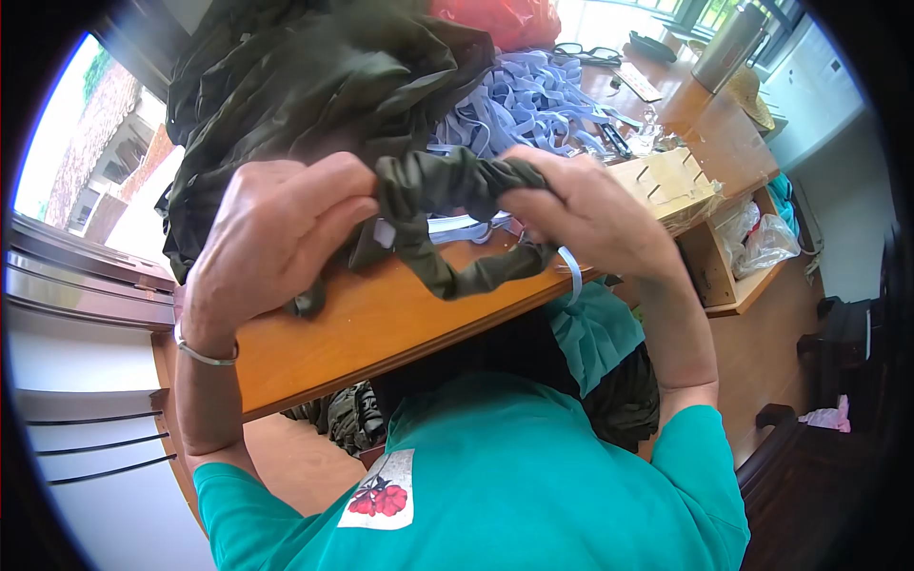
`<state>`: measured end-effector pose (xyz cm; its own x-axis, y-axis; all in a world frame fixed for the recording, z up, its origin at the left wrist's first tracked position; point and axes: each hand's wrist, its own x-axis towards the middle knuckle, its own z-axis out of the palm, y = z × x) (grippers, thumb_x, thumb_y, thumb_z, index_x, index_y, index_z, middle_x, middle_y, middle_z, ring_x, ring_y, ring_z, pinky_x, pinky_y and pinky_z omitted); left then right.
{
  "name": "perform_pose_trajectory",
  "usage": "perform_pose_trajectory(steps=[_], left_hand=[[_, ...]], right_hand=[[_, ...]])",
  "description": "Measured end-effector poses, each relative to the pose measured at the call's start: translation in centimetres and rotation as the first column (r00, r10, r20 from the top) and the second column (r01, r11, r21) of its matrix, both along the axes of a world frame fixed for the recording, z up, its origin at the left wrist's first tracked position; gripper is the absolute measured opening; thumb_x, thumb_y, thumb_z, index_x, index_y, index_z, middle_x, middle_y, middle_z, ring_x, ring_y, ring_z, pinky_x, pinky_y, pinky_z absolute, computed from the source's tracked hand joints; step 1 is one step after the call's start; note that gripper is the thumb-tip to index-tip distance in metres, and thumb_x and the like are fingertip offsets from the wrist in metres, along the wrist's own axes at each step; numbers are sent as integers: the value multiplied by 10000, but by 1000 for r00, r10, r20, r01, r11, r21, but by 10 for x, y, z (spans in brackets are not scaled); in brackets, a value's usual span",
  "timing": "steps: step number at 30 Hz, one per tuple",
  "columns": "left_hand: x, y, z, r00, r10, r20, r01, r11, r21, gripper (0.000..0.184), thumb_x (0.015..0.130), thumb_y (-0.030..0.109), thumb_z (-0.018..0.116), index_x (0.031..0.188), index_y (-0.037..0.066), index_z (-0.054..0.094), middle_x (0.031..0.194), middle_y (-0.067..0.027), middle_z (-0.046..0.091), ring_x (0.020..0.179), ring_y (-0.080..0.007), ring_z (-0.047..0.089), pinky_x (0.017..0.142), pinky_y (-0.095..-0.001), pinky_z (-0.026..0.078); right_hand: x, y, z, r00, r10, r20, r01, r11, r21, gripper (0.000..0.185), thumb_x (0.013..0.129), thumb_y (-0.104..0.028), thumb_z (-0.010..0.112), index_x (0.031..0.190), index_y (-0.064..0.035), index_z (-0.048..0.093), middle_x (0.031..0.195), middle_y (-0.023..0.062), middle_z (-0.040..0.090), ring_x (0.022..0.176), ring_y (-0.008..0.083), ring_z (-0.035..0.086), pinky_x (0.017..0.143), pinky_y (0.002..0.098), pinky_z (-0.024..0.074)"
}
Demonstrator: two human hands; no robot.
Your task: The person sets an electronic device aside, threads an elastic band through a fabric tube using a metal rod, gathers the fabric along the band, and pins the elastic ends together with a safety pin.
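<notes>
Item: gathered fabric band [457, 176], dark olive green, one; held up over the table [352, 343] between the two hands; upper strand tightly ruched into puffed folds, lower strand smoother and sagging in a curve, the two enclosing an open gap; surface softly creased, partly blurred

Left hand [286, 214]: fingers curled in, thumb and forefinger pinched at the band's left end; metal bangle [205, 354] at the wrist

Right hand [576, 205]: fingers bent closed about the band's right end, inner fingertips hidden; a narrow pale strip [573, 271] curls down just below it

Edges: table's near edge, stepped wood, slanting from near left to farther right, beneath the band; beyond its right end, an open drawer [720, 309] with clear plastic bags [766, 246]

Open room: bare orange-brown wood below the band and toward the near left; tight on the far side, where a heap of dark green fabric [324, 86] rises behind the left hand and a tangle of pale blue strips [524, 100] lies behind the band; a wooden block with nails [666, 181] sits just beyond the right wrist
</notes>
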<state>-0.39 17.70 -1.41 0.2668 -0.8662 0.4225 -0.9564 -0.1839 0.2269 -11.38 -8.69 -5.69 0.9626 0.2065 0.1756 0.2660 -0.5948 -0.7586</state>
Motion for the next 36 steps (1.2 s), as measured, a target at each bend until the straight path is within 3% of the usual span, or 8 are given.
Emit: perform_pose_trajectory(steps=[3,6,13,18,21,29,34,36], left_hand=[[6,22,7,999,40,-32,-40,999,-10,86,904,84,656,879,11,620,704,-172,570,636,-375,583,593,-393,460],[8,36,11,984,104,-146,-101,994,31,77,907,76,655,880,10,626,708,-172,573,616,-376,571,568,-360,453],[1,2,6,991,-13,-130,22,997,69,89,909,93,654,879,22,611,697,-184,544,650,-409,569,569,-417,448],[7,20,16,995,11,-101,-5,998,68,98,922,78,632,863,3,610,686,-168,542,608,-377,568,561,-387,450],[11,37,20,992,23,-125,-18,999,38,123,930,58,607,842,-27,606,702,-147,547,557,-338,546,542,-350,442],[1,10,14,993,33,-109,-20,992,121,85,911,92,643,860,30,615,680,-169,539,636,-401,567,574,-396,459],[-1,18,19,997,-2,-74,9,995,103,105,916,112,639,866,25,606,691,-174,540,646,-407,568,574,-424,448],[0,25,16,996,5,-87,6,993,121,108,917,112,637,866,22,605,696,-174,543,648,-406,572,573,-420,448]], right_hand=[[-5,-27,-3,989,-82,-122,81,997,-16,227,1009,-237,504,976,-38,608,687,-6,556,648,97,533,596,278,438],[-9,-53,-21,980,-33,-199,64,987,150,279,998,-218,538,1186,-31,626,817,-13,623,755,104,585,688,259,479],[10,10,-32,962,-30,271,-34,973,227,218,969,-200,631,1120,-43,633,815,62,709,870,211,704,759,347,522],[2,-17,-11,1000,-17,-6,16,996,-83,228,1019,-235,557,1013,-20,631,690,57,643,714,194,667,658,353,504],[-7,-45,-19,993,-29,-117,28,1000,-14,270,1041,-242,509,962,-10,624,682,46,598,686,171,609,646,331,482],[8,10,-34,940,-46,339,-3,990,141,282,963,-193,601,1185,-22,630,953,115,710,887,217,688,790,351,507],[5,0,-16,993,38,111,-19,985,-170,237,998,-262,598,1130,-66,612,714,124,662,640,316,662,615,414,491],[3,-11,-18,995,80,55,-76,994,-78,210,1019,-262,569,1064,-62,610,647,94,624,591,277,632,578,398,479]])
